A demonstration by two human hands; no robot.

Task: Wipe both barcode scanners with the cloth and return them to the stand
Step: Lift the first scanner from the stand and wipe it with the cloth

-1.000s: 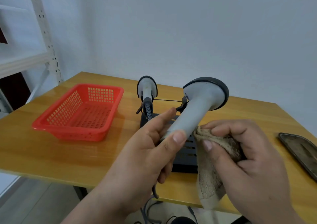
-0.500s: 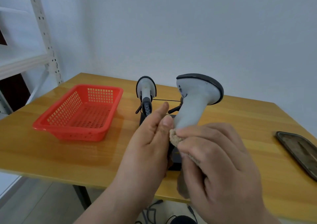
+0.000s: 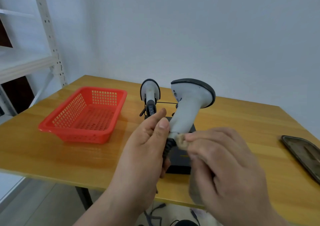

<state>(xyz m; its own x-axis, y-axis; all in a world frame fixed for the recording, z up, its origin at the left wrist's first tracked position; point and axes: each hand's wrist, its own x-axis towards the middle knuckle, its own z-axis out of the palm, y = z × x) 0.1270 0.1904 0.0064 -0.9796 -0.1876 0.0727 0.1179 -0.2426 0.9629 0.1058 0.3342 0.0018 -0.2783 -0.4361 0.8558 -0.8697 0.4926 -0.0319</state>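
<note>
Beige cloth point(image 3: 181, 141) mostly hidden, right hand point(image 3: 223, 170) blurred

Left hand point(image 3: 147, 149) up from lower centre, palm turned right, thumb and index extended upward, lower fingers curled in a grip on the scanner handle point(image 3: 183, 120) near its base. Right hand point(image 3: 223, 172) in from lower right, back of hand to camera, fingers curled, fingertips point(image 3: 190, 136) pinching the cloth point(image 3: 181, 141) against the handle's lower end. Hands nearly touching.
</note>
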